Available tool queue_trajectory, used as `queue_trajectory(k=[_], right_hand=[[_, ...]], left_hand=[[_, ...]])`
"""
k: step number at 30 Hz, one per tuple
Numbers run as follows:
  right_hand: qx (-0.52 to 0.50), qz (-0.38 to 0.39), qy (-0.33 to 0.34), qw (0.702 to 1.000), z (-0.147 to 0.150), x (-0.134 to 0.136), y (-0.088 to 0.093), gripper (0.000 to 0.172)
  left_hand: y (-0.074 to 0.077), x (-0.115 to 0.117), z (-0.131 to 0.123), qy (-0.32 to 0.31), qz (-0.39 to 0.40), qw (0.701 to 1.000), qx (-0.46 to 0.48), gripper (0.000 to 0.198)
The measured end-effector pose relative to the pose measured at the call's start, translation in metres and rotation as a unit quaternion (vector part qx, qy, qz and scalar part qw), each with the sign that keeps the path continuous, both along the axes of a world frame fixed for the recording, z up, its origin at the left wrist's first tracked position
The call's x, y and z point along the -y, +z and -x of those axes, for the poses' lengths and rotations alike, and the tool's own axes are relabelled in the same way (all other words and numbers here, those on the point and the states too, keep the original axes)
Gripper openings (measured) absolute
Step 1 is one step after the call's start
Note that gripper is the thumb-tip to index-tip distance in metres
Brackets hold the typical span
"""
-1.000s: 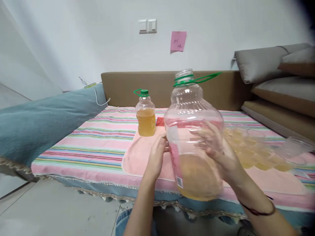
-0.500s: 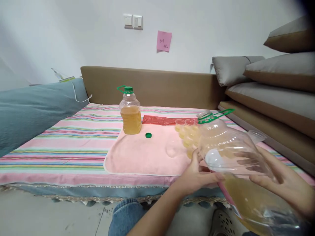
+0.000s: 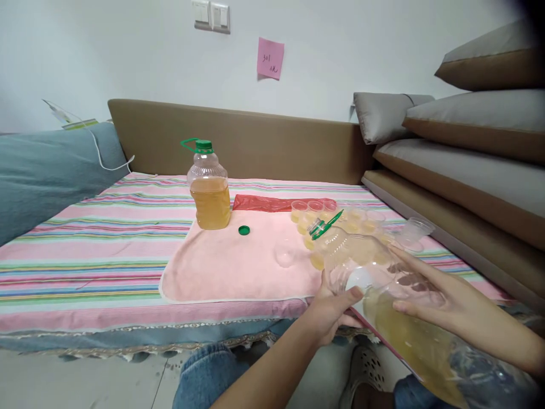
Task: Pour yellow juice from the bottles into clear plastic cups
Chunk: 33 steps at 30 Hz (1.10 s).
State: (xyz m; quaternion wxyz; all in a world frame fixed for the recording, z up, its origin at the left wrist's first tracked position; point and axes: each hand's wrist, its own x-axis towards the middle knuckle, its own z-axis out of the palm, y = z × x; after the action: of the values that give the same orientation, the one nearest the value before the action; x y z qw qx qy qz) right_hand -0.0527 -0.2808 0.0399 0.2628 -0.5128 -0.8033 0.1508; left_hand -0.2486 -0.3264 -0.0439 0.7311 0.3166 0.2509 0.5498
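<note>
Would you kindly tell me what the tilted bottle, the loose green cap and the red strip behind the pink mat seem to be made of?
Tilted bottle: probably clear, glossy plastic; its ribbed shoulder catches highlights and the yellowish liquid shows through.
Loose green cap: likely plastic, evenly coloured; finish hard to judge.
Red strip: perhaps thin plastic film, shiny and wrinkled.

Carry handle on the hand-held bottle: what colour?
Green. The carry handle at the neck of the tilted plastic bottle shows best in the head view.
</note>
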Motion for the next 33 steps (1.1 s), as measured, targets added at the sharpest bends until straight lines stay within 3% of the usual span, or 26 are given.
queue_trajectory(k=[3, 11, 17, 25, 33], right_hand=[[0.034, 0.050, 0.002, 0.998, 0.000, -0.001, 0.003, 0.093], [0.082, 0.073, -0.009, 0.994, 0.009, 0.000, 0.020, 0.095], [0.088, 0.092, 0.005, 0.992, 0.011, -0.006, 0.022, 0.097], [0.132, 0.067, 0.031, 0.988, 0.016, -0.014, 0.025, 0.087], [0.190, 0.105, 0.039, 0.975, 0.029, -0.012, 0.043, 0.101]], left_hand=[[-0.006, 0.002, -0.005, 0.003, 0.013, 0.999, 0.036, 0.107], [-0.012, 0.004, -0.013, 0.001, 0.038, 0.995, 0.090, 0.096], [-0.012, 0.005, -0.013, 0.004, 0.035, 0.994, 0.100, 0.096], [-0.020, 0.003, -0.015, -0.005, 0.027, 0.994, 0.108, 0.095], [-0.017, 0.003, -0.017, 0.001, 0.027, 0.991, 0.129, 0.094]])
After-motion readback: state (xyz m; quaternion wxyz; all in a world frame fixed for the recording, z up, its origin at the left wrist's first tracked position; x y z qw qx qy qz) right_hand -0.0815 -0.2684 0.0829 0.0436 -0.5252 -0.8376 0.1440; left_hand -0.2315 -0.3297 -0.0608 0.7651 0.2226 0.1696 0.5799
